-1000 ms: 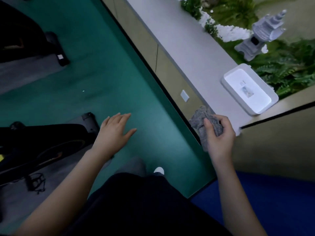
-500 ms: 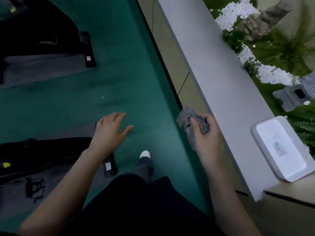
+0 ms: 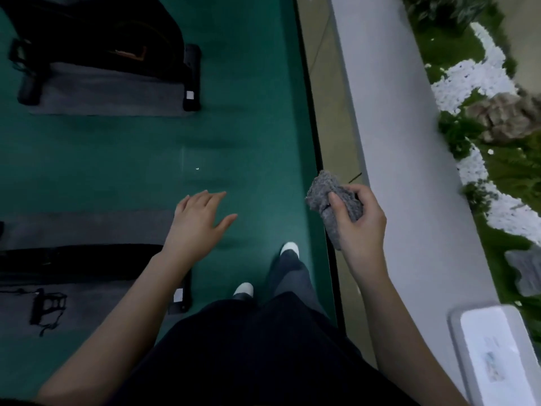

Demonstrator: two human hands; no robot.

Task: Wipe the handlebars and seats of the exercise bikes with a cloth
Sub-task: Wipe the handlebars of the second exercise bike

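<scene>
here the right hand is closed around a bunched grey cloth, thumb pressed across it, at 3 o'clock above the green floor beside the ledge. the left hand is empty, palm down, fingers extended and slightly spread. bike bases stand at 11 o'clock and 8 o'clock.

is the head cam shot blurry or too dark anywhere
Head view: dim overall, the black exercise bikes nearly lost in shadow; motion blur smears the white pebbles and white tray; the crumpled grey cloth in the right hand stays fairly sharp; wide-angle bending curves the grey ledge.
</scene>
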